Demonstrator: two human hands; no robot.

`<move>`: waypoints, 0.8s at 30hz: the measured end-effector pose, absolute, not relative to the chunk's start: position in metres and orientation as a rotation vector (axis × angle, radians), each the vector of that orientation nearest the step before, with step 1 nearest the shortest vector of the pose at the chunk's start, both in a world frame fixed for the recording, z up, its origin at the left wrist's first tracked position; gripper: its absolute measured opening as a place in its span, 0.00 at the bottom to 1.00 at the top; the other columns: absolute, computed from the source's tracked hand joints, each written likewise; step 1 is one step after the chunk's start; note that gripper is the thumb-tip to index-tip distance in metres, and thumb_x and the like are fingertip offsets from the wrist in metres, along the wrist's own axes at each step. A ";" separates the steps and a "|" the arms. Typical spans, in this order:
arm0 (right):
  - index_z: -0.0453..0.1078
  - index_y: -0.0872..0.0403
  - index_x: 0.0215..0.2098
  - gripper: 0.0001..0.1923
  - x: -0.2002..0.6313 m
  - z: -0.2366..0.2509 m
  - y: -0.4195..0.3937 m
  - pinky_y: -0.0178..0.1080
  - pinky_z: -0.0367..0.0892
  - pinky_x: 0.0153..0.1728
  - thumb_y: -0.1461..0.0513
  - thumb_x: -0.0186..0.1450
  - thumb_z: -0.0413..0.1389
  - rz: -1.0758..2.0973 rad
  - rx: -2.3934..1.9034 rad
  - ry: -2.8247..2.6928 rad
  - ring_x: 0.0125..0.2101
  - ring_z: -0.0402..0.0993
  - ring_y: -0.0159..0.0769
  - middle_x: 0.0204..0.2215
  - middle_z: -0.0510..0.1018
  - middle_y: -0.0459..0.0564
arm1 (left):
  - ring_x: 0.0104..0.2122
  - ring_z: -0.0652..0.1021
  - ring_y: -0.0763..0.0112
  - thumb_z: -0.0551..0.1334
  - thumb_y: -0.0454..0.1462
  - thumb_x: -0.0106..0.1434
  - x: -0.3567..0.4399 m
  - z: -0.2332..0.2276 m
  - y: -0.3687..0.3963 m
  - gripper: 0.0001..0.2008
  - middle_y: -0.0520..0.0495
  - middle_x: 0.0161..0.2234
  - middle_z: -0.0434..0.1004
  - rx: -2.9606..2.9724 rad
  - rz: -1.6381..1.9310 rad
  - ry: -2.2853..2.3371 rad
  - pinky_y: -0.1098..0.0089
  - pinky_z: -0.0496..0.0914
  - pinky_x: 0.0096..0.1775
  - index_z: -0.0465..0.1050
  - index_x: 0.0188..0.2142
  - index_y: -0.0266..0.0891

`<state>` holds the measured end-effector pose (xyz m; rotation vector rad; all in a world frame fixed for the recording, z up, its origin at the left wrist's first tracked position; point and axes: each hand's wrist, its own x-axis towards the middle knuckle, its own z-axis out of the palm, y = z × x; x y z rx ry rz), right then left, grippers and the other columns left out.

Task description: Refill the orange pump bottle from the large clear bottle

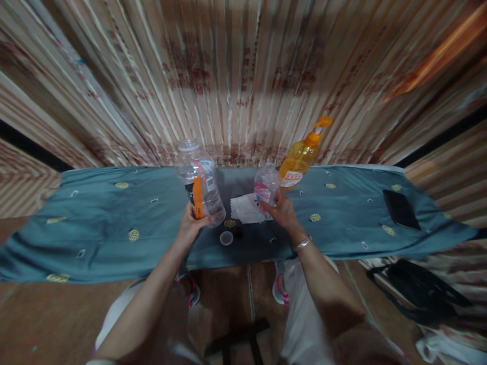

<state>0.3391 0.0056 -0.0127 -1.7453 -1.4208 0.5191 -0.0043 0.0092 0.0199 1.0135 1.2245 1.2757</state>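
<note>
Left hand [190, 225] grips the large clear bottle [200, 182], tilted near the cloth's front edge, while the right hand [281, 210] steadies the small bottle [266, 185] upright mid-cloth, its loose cap [226, 238] nearby; pouring apparently requires aligning both mouths.

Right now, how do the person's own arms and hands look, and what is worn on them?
Both forearms are bare, with no sleeves showing over them. The right hand has a thin silver-coloured bracelet at the wrist. The left hand shows no ring or band. No gloves on either hand.
</note>
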 end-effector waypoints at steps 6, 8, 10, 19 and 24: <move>0.81 0.47 0.62 0.33 0.340 -0.010 0.005 0.61 0.90 0.57 0.46 0.64 0.78 0.540 -1.747 -1.421 0.53 0.95 0.64 0.51 0.96 0.58 | 0.46 0.93 0.48 0.91 0.40 0.30 0.003 0.032 0.000 0.41 0.48 0.42 0.93 0.846 1.230 1.147 0.50 0.88 0.58 0.80 0.45 0.47; 0.81 0.47 0.60 0.31 0.340 -0.010 0.005 0.60 0.90 0.55 0.45 0.64 0.78 0.529 -1.763 -1.427 0.51 0.94 0.63 0.49 0.96 0.58 | 0.46 0.92 0.48 0.91 0.41 0.30 0.003 0.032 -0.001 0.41 0.48 0.42 0.93 0.855 1.209 1.155 0.51 0.88 0.57 0.80 0.45 0.46; 0.81 0.48 0.60 0.31 0.339 -0.009 0.005 0.60 0.90 0.54 0.45 0.64 0.78 0.526 -1.776 -1.429 0.49 0.94 0.63 0.48 0.96 0.58 | 0.46 0.92 0.49 0.91 0.42 0.32 0.001 0.032 0.000 0.40 0.49 0.42 0.92 0.886 1.189 1.162 0.53 0.88 0.55 0.80 0.45 0.47; 0.82 0.44 0.57 0.27 0.334 -0.002 0.004 0.63 0.92 0.57 0.51 0.64 0.80 0.570 -1.724 -1.380 0.52 0.95 0.63 0.49 0.95 0.57 | 0.38 0.89 0.61 0.91 0.40 0.30 -0.016 0.030 0.009 0.41 0.53 0.40 0.91 0.905 1.342 1.225 0.65 0.86 0.43 0.79 0.45 0.47; 0.82 0.42 0.57 0.26 0.335 -0.005 0.004 0.64 0.92 0.58 0.52 0.64 0.80 0.553 -1.708 -1.380 0.51 0.95 0.63 0.48 0.95 0.55 | 0.39 0.89 0.60 0.91 0.42 0.32 -0.029 0.032 0.013 0.39 0.50 0.41 0.91 0.954 1.371 1.239 0.66 0.85 0.41 0.82 0.44 0.46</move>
